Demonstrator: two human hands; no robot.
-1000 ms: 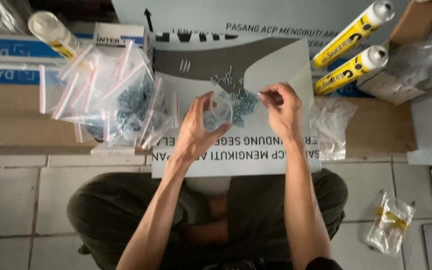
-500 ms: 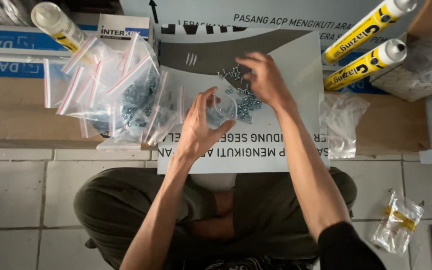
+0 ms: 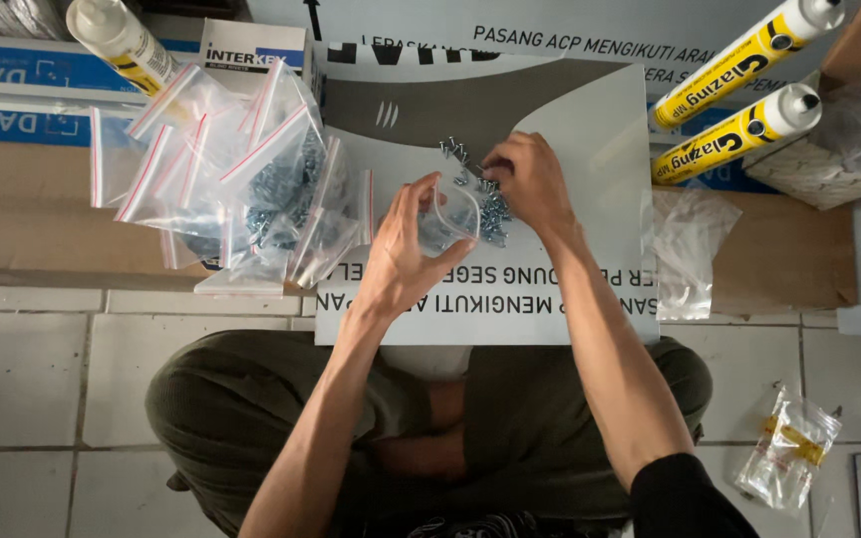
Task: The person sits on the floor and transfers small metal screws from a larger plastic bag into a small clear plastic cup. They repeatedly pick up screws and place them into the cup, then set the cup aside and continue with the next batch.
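Hands [image 3: 406,254] curled over screws [image 3: 490,209]

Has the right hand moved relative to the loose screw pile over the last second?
Yes. The right hand went from the pile's right edge up over the screw pile, then settled fingertips down on it, beside the left hand.

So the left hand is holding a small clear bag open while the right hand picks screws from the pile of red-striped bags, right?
Not quite. In the head view the right hand picks from the loose screws lying on the grey panel, not from the red-striped bags. The left hand does hold the small clear bag open.
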